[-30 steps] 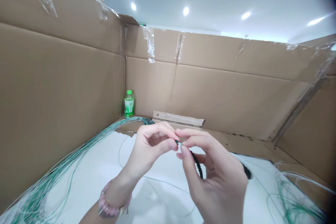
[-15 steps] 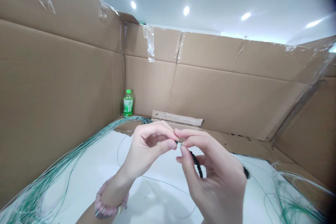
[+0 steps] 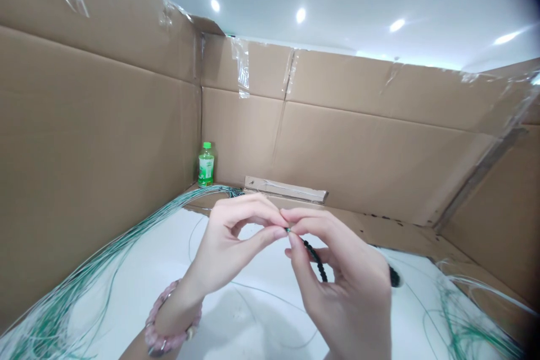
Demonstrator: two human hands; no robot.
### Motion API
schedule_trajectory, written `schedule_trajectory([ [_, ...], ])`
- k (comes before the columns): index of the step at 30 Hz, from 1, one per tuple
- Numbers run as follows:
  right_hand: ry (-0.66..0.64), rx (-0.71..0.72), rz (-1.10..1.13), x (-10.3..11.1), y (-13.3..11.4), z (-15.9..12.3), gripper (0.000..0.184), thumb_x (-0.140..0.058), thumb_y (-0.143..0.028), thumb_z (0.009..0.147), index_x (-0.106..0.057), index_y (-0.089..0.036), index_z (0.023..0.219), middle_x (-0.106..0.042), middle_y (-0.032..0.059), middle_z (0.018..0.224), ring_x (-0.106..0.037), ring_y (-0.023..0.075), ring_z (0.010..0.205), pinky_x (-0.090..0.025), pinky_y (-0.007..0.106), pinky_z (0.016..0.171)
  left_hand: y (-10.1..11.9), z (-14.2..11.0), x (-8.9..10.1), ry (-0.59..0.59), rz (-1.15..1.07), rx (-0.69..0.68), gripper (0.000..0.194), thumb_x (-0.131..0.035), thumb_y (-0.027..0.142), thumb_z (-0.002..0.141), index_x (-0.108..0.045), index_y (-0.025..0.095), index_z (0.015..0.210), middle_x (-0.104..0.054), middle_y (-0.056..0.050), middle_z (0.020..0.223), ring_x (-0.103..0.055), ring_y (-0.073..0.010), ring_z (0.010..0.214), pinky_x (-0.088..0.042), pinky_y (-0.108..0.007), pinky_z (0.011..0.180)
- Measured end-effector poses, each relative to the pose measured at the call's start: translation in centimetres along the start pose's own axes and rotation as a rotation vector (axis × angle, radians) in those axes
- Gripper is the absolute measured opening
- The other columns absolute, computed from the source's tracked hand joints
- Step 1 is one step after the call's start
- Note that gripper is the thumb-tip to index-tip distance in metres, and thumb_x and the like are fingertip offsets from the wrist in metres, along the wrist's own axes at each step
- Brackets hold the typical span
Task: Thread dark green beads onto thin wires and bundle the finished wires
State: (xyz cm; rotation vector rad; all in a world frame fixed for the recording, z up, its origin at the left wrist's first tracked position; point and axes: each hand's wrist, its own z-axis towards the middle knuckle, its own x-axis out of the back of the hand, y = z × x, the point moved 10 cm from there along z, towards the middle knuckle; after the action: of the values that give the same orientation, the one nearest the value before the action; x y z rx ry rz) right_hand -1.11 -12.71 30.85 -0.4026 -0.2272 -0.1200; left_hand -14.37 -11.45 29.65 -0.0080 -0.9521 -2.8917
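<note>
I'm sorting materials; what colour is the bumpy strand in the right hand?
The strand looks black, clearest in the head view.

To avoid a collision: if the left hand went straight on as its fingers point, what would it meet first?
Most likely the right hand: its fingertips sit just ahead, though the exact gap is unclear.

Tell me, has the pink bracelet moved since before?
Yes, the pink bracelet has shifted a little left in the view, judged against the green bottle.

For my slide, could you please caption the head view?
Left hand and right hand pinch a tiny green piece above a white surface.
</note>
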Motion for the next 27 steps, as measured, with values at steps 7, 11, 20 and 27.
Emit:
schedule_trajectory([
  [7,0.015,-0.106,0.135,0.5,1.5,-0.2,0.02,-0.062,-0.001,0.08,-0.067,-0.021,0.08,-0.072,0.0009,0.09,-0.069,0.0126,0.078,-0.058,0.018,0.058,-0.2,0.0,0.3,0.069,-0.039,-0.016,0.01,-0.076,0.01,0.074,-0.075,0.019,0.075,-0.069,-0.002,0.071,-0.062,-0.0108,0.065,-0.049,-0.018,0.057],
  [11,0.004,-0.128,0.165,0.5,1.6,0.2,0.018,-0.064,-0.003,0.081,-0.068,-0.021,0.077,-0.074,0.0004,0.088,-0.07,0.013,0.075,-0.057,0.018,0.056,0.0,0.0,0.3,0.072,-0.017,-0.038,0.009,-0.073,0.01,0.077,-0.074,0.018,0.075,-0.069,-0.003,0.07,-0.062,-0.0103,0.065,-0.05,-0.017,0.058],
  [20,0.052,-0.138,0.195,0.6,1.5,0.2,0.018,-0.068,-0.005,0.08,-0.07,-0.023,0.079,-0.075,-0.0011,0.087,-0.072,0.0138,0.082,-0.058,0.017,0.063,0.7,-0.1,0.4,0.093,0.016,-0.083,0.012,-0.071,0.007,0.077,-0.073,0.018,0.076,-0.069,-0.003,0.071,-0.062,-0.0113,0.066,-0.053,-0.018,0.059],
  [27,0.111,-0.147,0.123,1.1,1.1,0.0,0.017,-0.067,-0.006,0.078,-0.07,-0.022,0.08,-0.075,-0.0016,0.084,-0.072,0.0122,0.076,-0.058,0.015,0.06,1.2,-0.4,1.1,0.155,0.087,-0.122,0.011,-0.07,0.007,0.078,-0.072,0.018,0.076,-0.068,-0.002,0.069,-0.062,-0.0105,0.066,-0.053,-0.018,0.059],
])
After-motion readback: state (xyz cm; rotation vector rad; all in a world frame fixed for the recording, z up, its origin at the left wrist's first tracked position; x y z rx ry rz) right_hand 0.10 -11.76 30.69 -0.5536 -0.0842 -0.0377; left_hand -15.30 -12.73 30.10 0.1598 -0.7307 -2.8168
